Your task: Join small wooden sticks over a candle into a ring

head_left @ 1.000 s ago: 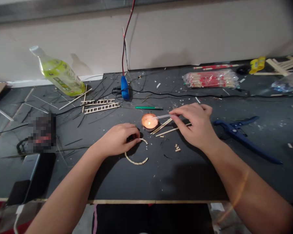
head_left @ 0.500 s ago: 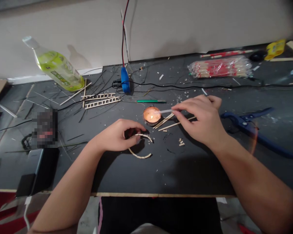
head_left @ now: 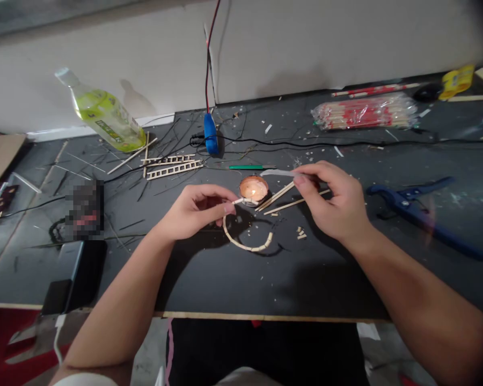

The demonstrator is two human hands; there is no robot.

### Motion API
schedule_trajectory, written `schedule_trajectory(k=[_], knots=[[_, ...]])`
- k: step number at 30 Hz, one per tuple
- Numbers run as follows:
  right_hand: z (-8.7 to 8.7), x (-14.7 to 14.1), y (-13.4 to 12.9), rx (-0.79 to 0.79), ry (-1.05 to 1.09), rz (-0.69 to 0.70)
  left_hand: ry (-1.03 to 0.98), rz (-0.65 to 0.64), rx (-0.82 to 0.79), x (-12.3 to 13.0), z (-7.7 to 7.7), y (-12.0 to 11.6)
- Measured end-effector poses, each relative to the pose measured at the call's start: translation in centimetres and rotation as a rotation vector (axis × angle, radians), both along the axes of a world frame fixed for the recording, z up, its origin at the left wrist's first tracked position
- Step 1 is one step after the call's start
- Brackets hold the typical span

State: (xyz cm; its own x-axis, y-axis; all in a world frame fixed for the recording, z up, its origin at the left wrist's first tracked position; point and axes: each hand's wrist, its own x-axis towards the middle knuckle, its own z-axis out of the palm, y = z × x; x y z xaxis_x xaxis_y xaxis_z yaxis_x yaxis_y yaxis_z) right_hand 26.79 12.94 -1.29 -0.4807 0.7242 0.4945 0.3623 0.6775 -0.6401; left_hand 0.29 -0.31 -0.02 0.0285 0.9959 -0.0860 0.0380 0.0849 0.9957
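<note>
My left hand [head_left: 197, 212] pinches a curved strip of short wooden segments [head_left: 247, 247], bent into an open C. The strip's upper end lies at the near rim of a small round cup holding a lit candle [head_left: 254, 184]; I cannot tell whether they touch. Between the thumb and fingers of my right hand [head_left: 332, 201] is a thin translucent whitish stick, like a glue stick [head_left: 279, 172]. Its tip is just above the far right rim of the cup. Thin wooden sticks [head_left: 279, 195] lie under and beside my right hand. Small cut wooden bits [head_left: 301, 234] are scattered nearer to me.
Behind the candle lie a green-handled tool [head_left: 249, 167] and small wooden ladder frames [head_left: 175, 169]. A blue cutter [head_left: 410, 206] rests at the right. Further back are a bag of chopsticks [head_left: 364, 113], a black cable [head_left: 290, 143] and a green-labelled bottle [head_left: 108, 120].
My left hand has raised the curved strip, bringing its upper end to the candle cup. The whitish stick in my right hand has moved from over the flame towards the rim.
</note>
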Motion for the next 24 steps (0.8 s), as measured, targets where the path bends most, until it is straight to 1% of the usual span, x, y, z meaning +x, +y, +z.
schedule_trajectory(k=[2,4,7,9,11,15,17,21,23,24], knots=[[0.1,-0.1,-0.5,-0.137,0.092,0.01,-0.124,0.088,0.05,0.2,0.0,0.1],[0.2,-0.2,-1.1,-0.271,0.184,0.038,-0.204,0.186,0.102,0.5,0.1,0.2],[0.3,-0.3,-2.1,-0.489,0.331,0.173,-0.277,0.307,0.148,1.2,0.2,0.2],[0.4,-0.4,-2.9,-0.611,0.385,0.277,-0.318,0.342,0.172,1.8,0.2,0.2],[0.4,-0.6,-3.7,-0.67,0.384,0.324,-0.353,0.346,0.198,2.4,0.1,0.1],[0.6,-1.4,-5.1,-0.718,0.357,0.304,-0.346,0.336,0.216,3.8,-0.3,-0.1],[0.7,-1.7,-5.5,-0.707,0.361,0.269,-0.334,0.318,0.213,4.4,-0.6,-0.3],[1.1,-1.9,-5.8,-0.555,0.406,0.175,-0.378,0.233,0.215,5.1,-0.6,-0.7],[1.4,-1.6,-5.7,-0.444,0.41,0.177,-0.414,0.182,0.219,5.0,-0.4,-0.8],[1.5,-1.5,-5.6,-0.371,0.406,0.198,-0.446,0.155,0.215,4.9,-0.3,-0.8]])
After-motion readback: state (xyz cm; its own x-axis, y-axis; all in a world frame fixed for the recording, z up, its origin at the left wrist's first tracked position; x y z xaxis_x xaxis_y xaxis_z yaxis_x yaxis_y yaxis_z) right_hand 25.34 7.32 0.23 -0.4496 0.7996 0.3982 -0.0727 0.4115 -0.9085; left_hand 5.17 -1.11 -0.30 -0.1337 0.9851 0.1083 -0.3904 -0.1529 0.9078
